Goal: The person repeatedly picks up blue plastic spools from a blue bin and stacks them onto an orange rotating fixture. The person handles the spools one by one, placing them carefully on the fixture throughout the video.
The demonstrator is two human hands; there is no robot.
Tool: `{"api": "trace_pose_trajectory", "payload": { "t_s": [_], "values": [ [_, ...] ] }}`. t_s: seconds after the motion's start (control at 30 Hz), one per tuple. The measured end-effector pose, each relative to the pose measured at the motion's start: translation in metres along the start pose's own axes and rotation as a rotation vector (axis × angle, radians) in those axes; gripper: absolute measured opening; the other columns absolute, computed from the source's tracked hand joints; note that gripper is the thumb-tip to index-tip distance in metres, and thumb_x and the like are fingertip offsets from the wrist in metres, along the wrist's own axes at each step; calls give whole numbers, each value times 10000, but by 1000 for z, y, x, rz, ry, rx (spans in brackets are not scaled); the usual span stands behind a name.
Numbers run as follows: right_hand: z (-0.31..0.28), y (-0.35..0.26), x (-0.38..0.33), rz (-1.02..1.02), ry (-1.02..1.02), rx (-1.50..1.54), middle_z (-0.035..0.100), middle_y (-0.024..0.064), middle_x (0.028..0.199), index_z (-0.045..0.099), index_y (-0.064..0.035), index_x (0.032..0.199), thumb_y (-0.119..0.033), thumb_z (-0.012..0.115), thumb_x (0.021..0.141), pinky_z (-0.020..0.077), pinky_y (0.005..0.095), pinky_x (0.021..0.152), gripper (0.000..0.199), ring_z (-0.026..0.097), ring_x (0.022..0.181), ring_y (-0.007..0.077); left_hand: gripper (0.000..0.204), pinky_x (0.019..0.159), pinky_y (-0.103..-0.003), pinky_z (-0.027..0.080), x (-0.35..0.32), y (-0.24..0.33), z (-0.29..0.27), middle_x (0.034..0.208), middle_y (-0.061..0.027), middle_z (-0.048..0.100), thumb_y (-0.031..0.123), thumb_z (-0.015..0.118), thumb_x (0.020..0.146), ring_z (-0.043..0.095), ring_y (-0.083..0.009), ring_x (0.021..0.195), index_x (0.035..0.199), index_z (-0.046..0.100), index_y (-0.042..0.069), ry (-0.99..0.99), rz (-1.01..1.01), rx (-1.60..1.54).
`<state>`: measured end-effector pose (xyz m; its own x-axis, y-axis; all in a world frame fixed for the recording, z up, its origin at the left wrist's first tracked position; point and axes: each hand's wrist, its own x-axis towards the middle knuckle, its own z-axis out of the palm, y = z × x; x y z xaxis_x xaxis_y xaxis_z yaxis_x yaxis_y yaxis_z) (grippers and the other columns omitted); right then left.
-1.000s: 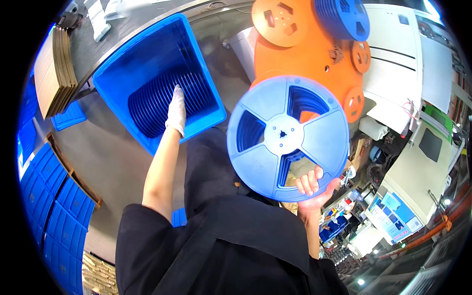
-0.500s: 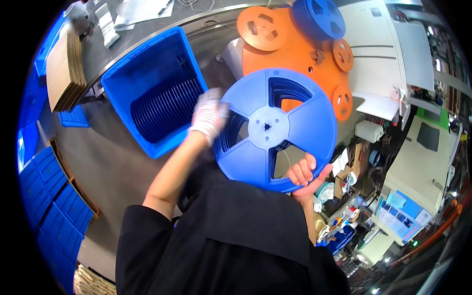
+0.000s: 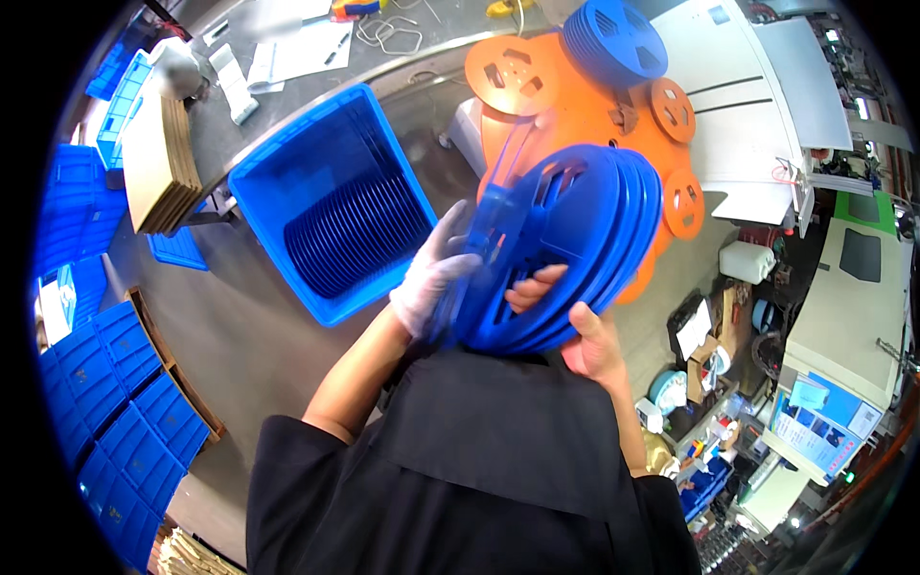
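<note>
A stack of blue reels (image 3: pixel 599 230) is tilted in front of my chest, its flat faces turned to the left and several rims showing on the right. My right hand (image 3: pixel 589 340), bare, grips it low on the right, fingers through an opening and thumb outside. At the left side, beside a smeared reel edge, is my left hand (image 3: pixel 429 278) in a white glove. Its fingers are stretched apart, apparently touching that edge. To the left stands a blue bin (image 3: pixel 273 206), with a row of dark blue reels (image 3: pixel 359 235) on edge inside.
Beyond the stack is an orange round table (image 3: pixel 599 115) with smaller orange discs (image 3: pixel 511 75) and another pile of blue reels (image 3: pixel 618 38). A grey workbench (image 3: pixel 216 134) with cardboard sheets (image 3: pixel 158 163) runs behind the bin. Blue crates (image 3: pixel 144 402) stand at lower left.
The reel stack has turned from facing me flat to nearly edge-on. My right fingers now pass through an opening. My left hand has moved slightly right and down, beside the stack.
</note>
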<state>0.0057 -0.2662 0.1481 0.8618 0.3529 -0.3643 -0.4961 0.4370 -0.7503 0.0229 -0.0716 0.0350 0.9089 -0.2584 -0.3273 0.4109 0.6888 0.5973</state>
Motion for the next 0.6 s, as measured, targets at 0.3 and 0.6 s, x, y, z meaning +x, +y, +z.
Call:
{"api": "trace_pose_trajectory", "payload": {
  "t_s": [0.3,0.6],
  "values": [
    [-66,11,10,-41,602,535,450,-3,679,541,-76,916,-545,463,948,411,327,647,477,431,601,143,676,940,-385,460,-23,39,-33,1108,-124,528,449,692,790,558,-269,1044,1209,473,-34,-313,63,-909],
    [-63,6,23,-61,563,471,492,5,693,570,-44,956,-581,406,954,397,308,625,561,442,621,143,750,1017,-432,442,-19,53,-52,1201,-193,545,433,623,820,556,-357,1124,1316,387,-78,-292,15,-1053]
  ]
}}
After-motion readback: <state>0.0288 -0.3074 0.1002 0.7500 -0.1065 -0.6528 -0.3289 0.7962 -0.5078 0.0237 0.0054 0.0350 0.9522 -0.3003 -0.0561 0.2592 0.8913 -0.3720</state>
